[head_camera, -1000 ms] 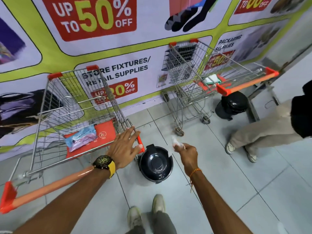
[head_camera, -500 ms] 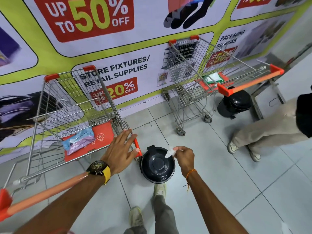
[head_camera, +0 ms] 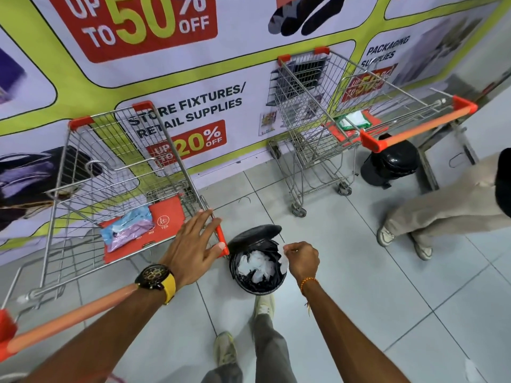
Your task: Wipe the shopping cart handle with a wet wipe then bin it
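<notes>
The shopping cart (head_camera: 91,172) stands at the left, its orange handle (head_camera: 69,319) running under my left forearm. My left hand (head_camera: 193,244) lies flat with fingers spread on the handle's red end cap. A small black pedal bin (head_camera: 258,288) sits on the floor just right of the cart, lid (head_camera: 254,233) tipped up, white crumpled wipes (head_camera: 255,266) lying in its black liner. My right hand (head_camera: 302,261) hovers over the bin's right rim, fingers pinched; a white edge of the wet wipe (head_camera: 284,263) shows beside the palm. My shoe (head_camera: 264,305) presses at the bin's base.
A blue and pink wipe pack (head_camera: 127,230) lies on the cart's red seat flap. A second cart (head_camera: 312,120) and second black bin (head_camera: 390,164) stand at the right by the banner wall. Another person's legs (head_camera: 442,214) are on the tiles at the right.
The bin lid has swung up, showing white wipes inside. My right hand with the wipe moved down and right over the bin's rim. The left hand stayed on the cart.
</notes>
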### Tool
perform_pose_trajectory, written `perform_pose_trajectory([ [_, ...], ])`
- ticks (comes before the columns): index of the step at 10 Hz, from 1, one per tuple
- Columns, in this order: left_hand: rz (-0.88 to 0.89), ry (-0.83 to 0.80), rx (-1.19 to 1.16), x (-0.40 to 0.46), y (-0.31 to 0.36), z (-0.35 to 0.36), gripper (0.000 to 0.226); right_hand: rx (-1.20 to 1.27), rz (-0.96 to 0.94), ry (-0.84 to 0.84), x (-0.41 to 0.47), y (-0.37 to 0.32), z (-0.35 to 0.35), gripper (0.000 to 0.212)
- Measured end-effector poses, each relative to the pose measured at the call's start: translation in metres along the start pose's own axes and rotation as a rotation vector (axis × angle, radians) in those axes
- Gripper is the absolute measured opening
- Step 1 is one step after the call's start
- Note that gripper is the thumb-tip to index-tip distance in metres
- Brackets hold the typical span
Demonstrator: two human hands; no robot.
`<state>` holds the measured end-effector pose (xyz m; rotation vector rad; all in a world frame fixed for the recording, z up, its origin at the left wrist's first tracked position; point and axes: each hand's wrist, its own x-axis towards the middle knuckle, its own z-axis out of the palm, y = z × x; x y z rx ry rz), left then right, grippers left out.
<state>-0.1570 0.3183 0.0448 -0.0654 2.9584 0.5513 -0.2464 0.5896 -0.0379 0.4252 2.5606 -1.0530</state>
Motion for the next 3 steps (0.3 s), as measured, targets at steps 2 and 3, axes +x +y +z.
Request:
perform_pose_trajectory([
  [2,0.000,-0.015,0.008,-0.001,0.000,0.000,0.063,-0.046,-0.045,-0.190,0.009,0.011,0.010,0.020],
  [3,0.005,-0.018,0.014,0.000,0.001,0.001,0.063,-0.047,-0.071,-0.165,0.016,0.018,0.015,0.026],
])
